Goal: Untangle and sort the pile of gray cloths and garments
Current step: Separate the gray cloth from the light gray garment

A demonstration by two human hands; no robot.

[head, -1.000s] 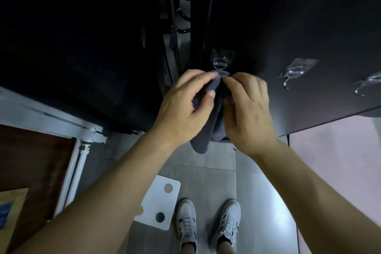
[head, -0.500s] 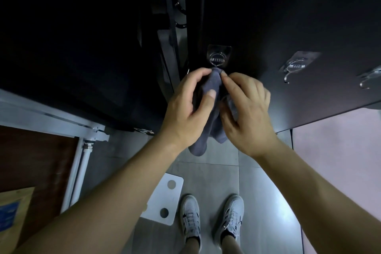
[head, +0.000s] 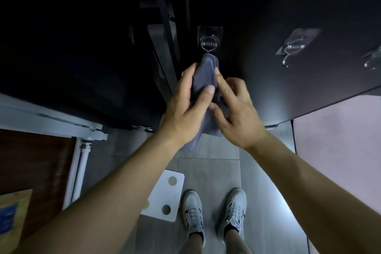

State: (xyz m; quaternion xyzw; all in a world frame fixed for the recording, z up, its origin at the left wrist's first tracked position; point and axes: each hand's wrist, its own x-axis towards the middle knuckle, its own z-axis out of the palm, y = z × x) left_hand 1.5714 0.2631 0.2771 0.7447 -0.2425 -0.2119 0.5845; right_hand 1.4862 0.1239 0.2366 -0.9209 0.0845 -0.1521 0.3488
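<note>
Left hand (head: 181, 113) curls thumb and fingers round the gray cloth (head: 204, 76), which hangs at far centre, above the floor. Right hand (head: 239, 115), blurred, lays a straight index finger along the cloth's right side; whether it pinches cannot be told. The cloth's top meets the metal ring hook (head: 209, 44).
</note>
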